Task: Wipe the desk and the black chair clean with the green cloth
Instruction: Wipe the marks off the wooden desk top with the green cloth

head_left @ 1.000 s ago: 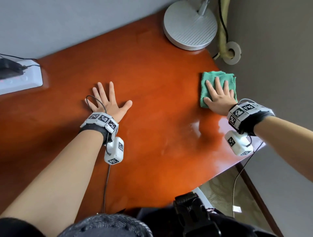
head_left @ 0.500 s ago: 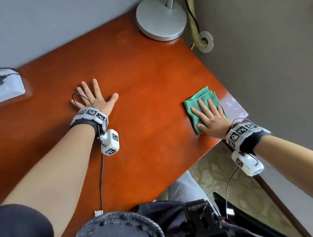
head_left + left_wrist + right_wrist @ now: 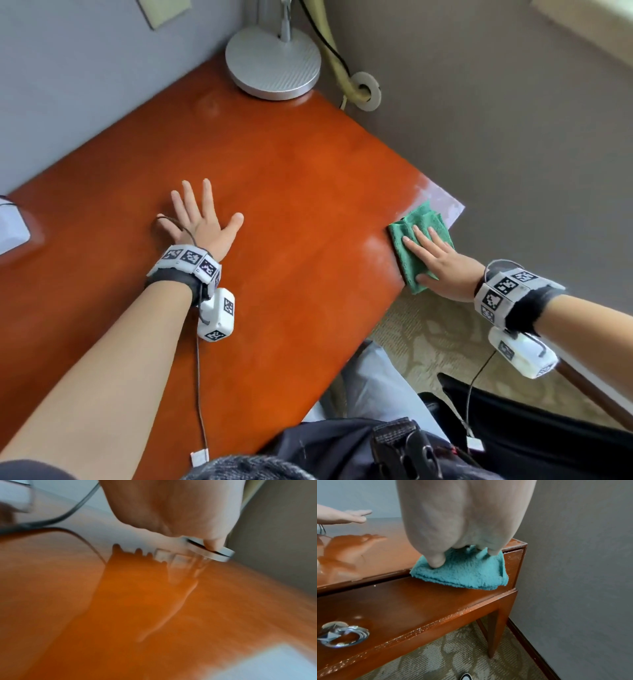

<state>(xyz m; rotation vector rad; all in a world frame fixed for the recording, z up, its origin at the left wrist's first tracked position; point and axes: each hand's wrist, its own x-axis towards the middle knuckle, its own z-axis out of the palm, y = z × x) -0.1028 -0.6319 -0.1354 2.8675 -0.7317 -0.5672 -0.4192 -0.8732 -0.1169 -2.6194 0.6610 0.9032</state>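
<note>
The glossy orange-brown desk [image 3: 301, 212] fills the head view. My right hand [image 3: 435, 260] lies flat with straight fingers on the folded green cloth [image 3: 416, 236] at the desk's front right corner. In the right wrist view the cloth [image 3: 462, 573] overhangs the front edge above the drawer, with the thumb and fingertips [image 3: 436, 559] pressing it down. My left hand [image 3: 202, 219] rests flat on the desk with its fingers spread and holds nothing; its palm [image 3: 171, 507] is blurred in the left wrist view. A black shape [image 3: 548, 431] at the lower right may be the chair.
A round silver lamp base [image 3: 274, 65] stands at the desk's back corner by a cable and a wall grommet [image 3: 366, 90]. A white device [image 3: 10, 229] sits at the left edge. The drawer has a metal ring pull [image 3: 342, 634]. The grey wall [image 3: 573, 561] is close on the right, with patterned carpet [image 3: 428, 332] below.
My right hand has slid the cloth from the back right of the desk to the front right corner, where it now overhangs the edge. The left hand stayed flat in place.
</note>
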